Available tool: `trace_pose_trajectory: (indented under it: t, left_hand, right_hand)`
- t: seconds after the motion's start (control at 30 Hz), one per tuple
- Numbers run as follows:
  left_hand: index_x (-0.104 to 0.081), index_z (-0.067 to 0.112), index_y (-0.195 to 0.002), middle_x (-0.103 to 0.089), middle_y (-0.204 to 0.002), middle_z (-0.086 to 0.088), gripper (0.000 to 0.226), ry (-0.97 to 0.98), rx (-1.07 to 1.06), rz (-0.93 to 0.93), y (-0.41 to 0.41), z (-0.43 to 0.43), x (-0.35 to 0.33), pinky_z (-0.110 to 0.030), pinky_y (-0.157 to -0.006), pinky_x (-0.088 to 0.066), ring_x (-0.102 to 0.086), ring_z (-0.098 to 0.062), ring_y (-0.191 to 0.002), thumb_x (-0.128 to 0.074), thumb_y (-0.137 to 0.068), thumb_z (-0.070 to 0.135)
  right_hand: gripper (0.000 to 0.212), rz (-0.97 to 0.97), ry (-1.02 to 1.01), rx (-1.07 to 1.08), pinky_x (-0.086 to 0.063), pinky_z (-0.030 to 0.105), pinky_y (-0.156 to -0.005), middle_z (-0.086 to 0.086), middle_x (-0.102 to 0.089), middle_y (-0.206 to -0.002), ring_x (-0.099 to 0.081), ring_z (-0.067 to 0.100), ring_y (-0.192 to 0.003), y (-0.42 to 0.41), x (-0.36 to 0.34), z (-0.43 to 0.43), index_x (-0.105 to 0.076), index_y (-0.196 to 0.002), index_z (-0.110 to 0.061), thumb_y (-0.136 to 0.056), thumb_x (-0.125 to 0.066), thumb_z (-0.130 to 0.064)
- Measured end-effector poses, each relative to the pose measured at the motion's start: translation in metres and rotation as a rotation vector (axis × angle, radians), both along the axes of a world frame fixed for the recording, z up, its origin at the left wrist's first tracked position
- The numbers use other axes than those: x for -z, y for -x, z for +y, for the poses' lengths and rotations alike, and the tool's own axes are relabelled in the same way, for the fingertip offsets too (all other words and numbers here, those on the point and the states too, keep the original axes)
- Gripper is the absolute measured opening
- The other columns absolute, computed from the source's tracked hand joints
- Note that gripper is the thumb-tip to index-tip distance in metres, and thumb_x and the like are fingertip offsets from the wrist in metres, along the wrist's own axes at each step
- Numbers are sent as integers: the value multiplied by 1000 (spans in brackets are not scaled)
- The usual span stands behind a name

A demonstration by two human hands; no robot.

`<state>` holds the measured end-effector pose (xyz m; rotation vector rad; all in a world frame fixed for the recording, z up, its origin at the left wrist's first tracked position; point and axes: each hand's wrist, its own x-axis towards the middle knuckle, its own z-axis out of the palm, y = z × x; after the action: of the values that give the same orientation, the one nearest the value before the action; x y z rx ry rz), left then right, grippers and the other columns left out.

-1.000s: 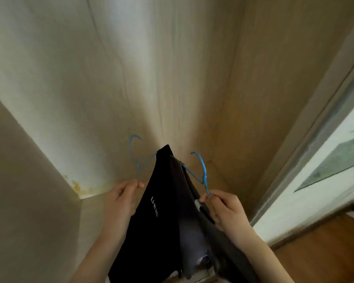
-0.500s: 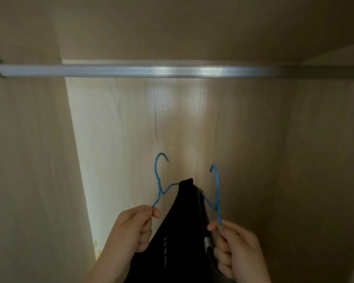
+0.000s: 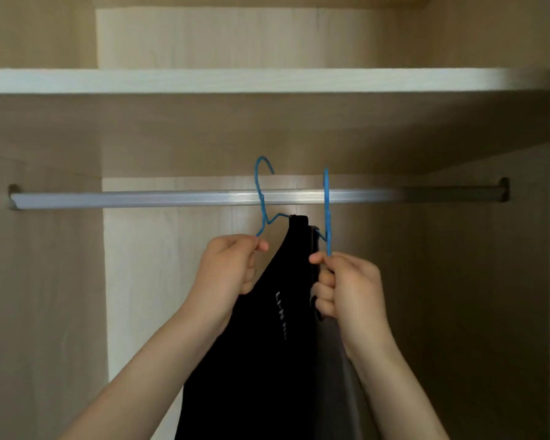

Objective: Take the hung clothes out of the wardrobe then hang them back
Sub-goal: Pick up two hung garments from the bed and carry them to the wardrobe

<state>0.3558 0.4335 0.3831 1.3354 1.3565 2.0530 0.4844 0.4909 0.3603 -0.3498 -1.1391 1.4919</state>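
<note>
Two blue wire hangers are held up in front of the silver wardrobe rail (image 3: 140, 198). My left hand (image 3: 229, 265) pinches the left hanger (image 3: 261, 201), which carries a black garment (image 3: 261, 344) with small white lettering. My right hand (image 3: 346, 287) grips the right hanger (image 3: 326, 211), seen edge-on, which carries a grey garment (image 3: 340, 376) mostly hidden behind the black one. Both hooks reach above the rail's height; whether either hook is over the rail I cannot tell.
A pale wooden shelf (image 3: 267, 81) runs across above the rail. Wardrobe side walls (image 3: 38, 281) close in on the left and right, with a light back panel (image 3: 159, 265) behind. Nothing else hangs on the rail.
Both hands have risen with the hangers from low in the wardrobe up to the rail. The view has tilted upward, so the rail and shelf now show.
</note>
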Motion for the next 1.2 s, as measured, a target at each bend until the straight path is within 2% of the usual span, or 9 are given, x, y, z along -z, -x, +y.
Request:
trace_pose_trajectory:
  t: [0.17, 0.33, 0.53, 0.63, 0.77, 0.87, 1.03, 1.1, 1.2]
  left_hand:
    - [-59, 9, -73, -28, -38, 11, 23, 33, 9, 49, 8, 46, -27, -16, -33, -18, -23, -5, -30, -45, -92, 3]
    - [-62, 9, -69, -32, -39, 6, 23, 124, -20, 21, 23, 91, -19, -17, -38, -21, -27, -9, -30, -49, -89, 6]
    - [-59, 10, -62, -30, -36, 7, 26, 184, 49, -3, 28, 116, 2, -16, -37, -20, -26, -12, -34, -53, -87, 3]
    - [-61, 11, -62, -32, -35, 7, 29, 192, 60, 13, 30, 124, 3, -17, -37, -22, -27, -15, -39, -52, -88, 4]
    - [-63, 9, -65, -30, -43, 1, 28, 198, 111, 47, 25, 130, 3, -14, -34, -20, -25, -11, -34, -49, -89, 5]
    - [-61, 9, -66, -29, -45, 0, 26, 207, 130, 53, 20, 131, 3, -14, -35, -19, -23, -9, -31, -50, -89, 3]
    - [-63, 7, -72, -31, -50, -1, 26, 221, 137, 85, 21, 131, 3, -17, -36, -21, -25, -13, -38, -47, -92, 5]
    - [-63, 7, -74, -31, -48, 0, 28, 223, 139, 97, 23, 132, 3, -17, -34, -22, -26, -11, -35, -44, -94, 7]
    - [-61, 7, -75, -32, -44, 5, 28, 215, 159, 115, 23, 129, 4, -15, -31, -22, -26, -4, -28, -43, -96, 8]
  right_hand:
    - [27, -24, 14, 137, -15, 7, -31, -7, -27, -39, -20, 2, -26, 14, -35, 38, -54, -74, -2, -92, -34, 4]
    - [28, -93, 72, 197, -14, 8, -30, -9, -25, -31, -19, 1, -23, 24, -36, 72, -51, -72, 0, -90, -30, 6]
    - [27, -218, 64, 337, -18, 13, -29, 3, -30, -50, -25, 4, -23, 16, -36, 85, -54, -78, 0, -91, -31, 4]
    - [28, -236, 83, 368, -19, 14, -29, 3, -31, -52, -26, 4, -23, 9, -34, 92, -56, -84, 1, -92, -29, 3]
    - [30, -226, 113, 426, -19, 15, -28, 3, -32, -52, -26, 4, -22, 7, -36, 103, -57, -85, 1, -92, -28, 1]
    - [31, -280, 130, 415, -17, 13, -29, 3, -29, -52, -24, 5, -22, 10, -32, 111, -54, -76, -1, -91, -27, 3]
    - [34, -293, 140, 334, -16, 14, -28, -5, -28, -38, -21, 4, -24, 17, -20, 122, -55, -77, 1, -94, -25, 1]
    - [35, -307, 142, 313, -17, 13, -28, -7, -28, -35, -21, 4, -24, 21, -19, 124, -54, -75, 0, -94, -25, 1]
    - [33, -310, 142, 287, -24, 13, -26, 4, -35, -50, -31, 6, -25, 26, -20, 119, -51, -73, -1, -95, -28, 1]
